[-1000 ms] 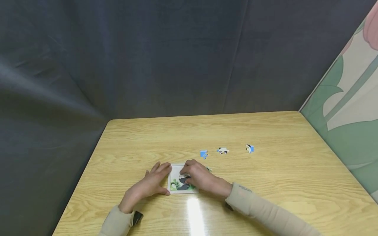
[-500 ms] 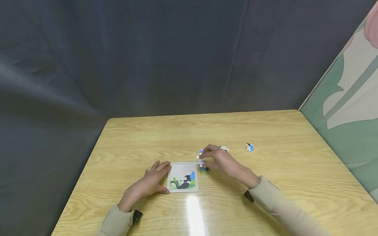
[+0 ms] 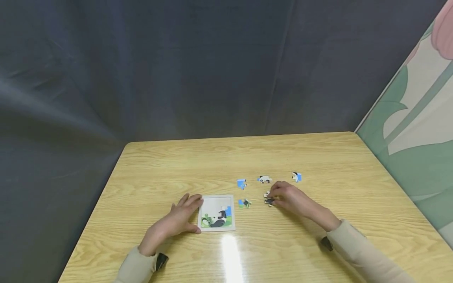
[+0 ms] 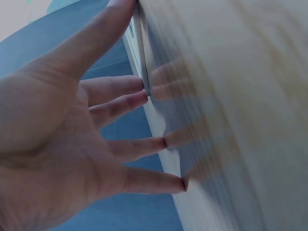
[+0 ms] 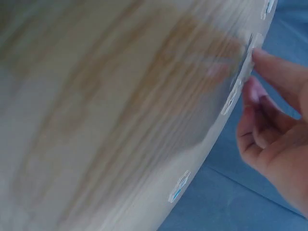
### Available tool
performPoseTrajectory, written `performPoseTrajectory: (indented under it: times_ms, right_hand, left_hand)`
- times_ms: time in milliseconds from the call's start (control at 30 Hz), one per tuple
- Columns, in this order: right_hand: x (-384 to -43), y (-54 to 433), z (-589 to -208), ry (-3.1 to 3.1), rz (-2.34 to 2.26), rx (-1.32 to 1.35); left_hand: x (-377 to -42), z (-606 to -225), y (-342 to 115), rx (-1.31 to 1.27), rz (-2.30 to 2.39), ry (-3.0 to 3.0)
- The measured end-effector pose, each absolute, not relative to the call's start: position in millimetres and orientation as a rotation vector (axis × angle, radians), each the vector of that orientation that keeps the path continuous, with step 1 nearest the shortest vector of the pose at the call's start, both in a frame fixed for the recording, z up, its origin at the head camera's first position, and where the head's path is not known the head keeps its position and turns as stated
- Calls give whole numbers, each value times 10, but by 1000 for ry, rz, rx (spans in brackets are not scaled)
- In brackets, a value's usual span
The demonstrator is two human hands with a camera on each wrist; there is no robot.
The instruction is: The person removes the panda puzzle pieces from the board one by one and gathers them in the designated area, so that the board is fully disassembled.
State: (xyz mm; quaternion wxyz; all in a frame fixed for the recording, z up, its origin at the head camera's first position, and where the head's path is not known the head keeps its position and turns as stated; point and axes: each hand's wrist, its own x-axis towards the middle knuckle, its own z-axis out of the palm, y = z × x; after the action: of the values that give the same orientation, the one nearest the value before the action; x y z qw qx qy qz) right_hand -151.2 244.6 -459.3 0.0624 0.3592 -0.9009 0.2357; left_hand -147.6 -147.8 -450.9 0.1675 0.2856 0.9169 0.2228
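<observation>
A white square puzzle frame (image 3: 234, 214) lies on the table, its lower part filled with panda and green pieces. Against its left edge rests my left hand (image 3: 178, 218), fingers spread and straight; the left wrist view shows the fingertips at the frame's side and on the wood. My right hand (image 3: 291, 198) pinches a black-and-white puzzle piece (image 3: 267, 201) between thumb and fingers, low over the table, part of it covered by the fingertips. Between frame and right hand lies a blue-green-black piece (image 3: 244, 203).
Farther back lie a blue piece (image 3: 242, 183), a white piece with black spots (image 3: 264, 179) and a blue-white piece (image 3: 296, 177). The wooden table (image 3: 184, 165) meets a dark curtain (image 3: 205, 78) behind, with a patterned fabric (image 3: 424, 157) at the right.
My right hand has left the frame, passed the blue-green-black piece beside it, and moved right to the black-and-white piece. A blue piece now shows in the frame. The left hand stays put.
</observation>
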Motion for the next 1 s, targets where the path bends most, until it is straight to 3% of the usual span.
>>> performPoseTrajectory:
  times_ms: [267,667,1000]
  right_hand:
    - [-1442,2374,-4552,-2703,767,1077]
    - [-1395,1313,-4442,-2754,768,1178]
    - [-1377,1183,-4536,-2806,701,1143]
  left_hand:
    - [-1449,-4501,-1477,805,659,2586]
    - [-1482,-4511,-1459,809,667,2595]
    - [-1484,-4524,-1436,816,663,2598]
